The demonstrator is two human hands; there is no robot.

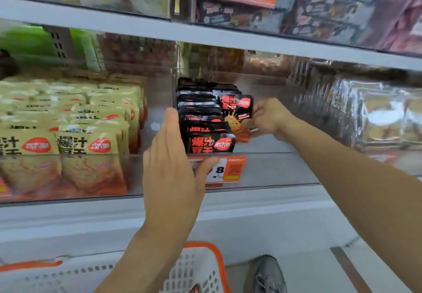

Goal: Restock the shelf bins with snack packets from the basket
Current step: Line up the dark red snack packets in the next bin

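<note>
Right hand (267, 116), frame centre-right: pinches one black packet (237, 114) upright, apparently to start a second row in the bin (262, 169). Left hand (173, 155), centre: fingers straight, steadying the packet row (203, 119). Basket (205, 267), bottom centre.

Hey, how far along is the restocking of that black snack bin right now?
Done: a row of black packets already stands along the bin's left side. In hand: the right hand pinches one black packet, upright beside that row, while the left hand rests open at the bin front. Left: the bin's right side looks bare; the basket contents are hidden.
</note>
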